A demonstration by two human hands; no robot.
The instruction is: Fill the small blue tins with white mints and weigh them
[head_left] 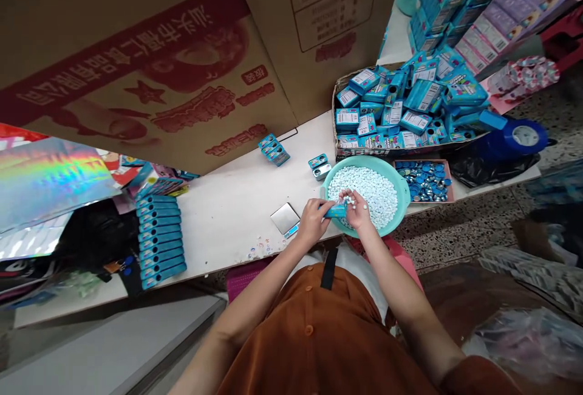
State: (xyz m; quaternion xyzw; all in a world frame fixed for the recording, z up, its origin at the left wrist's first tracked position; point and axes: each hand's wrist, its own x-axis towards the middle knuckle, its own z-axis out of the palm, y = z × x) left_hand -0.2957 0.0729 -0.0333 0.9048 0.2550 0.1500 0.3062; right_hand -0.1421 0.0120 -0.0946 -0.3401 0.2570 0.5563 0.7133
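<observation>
My left hand (313, 221) is closed around a small blue box (336, 210), which it tilts over the near left part of a mint-green basin (402, 187). Small white candies (364, 185) fill much of the basin. Beside the box's far end, my right hand (357, 208) is cupped palm up, with a few of the white candies in its curled fingers. A small scale (286, 219) with a shiny metal plate lies on the table to the left of my left hand. Behind the basin's left rim stand two small blue boxes (319, 166) with round openings.
A carton (382, 153) heaped with blue boxes stands behind the basin. To its right, a shallow tray (448, 191) holds blue and silver round caps. Blue boxes (161, 240) are lined up on the left, others (274, 150) at the back. A large cardboard box (191, 67) walls off the far side.
</observation>
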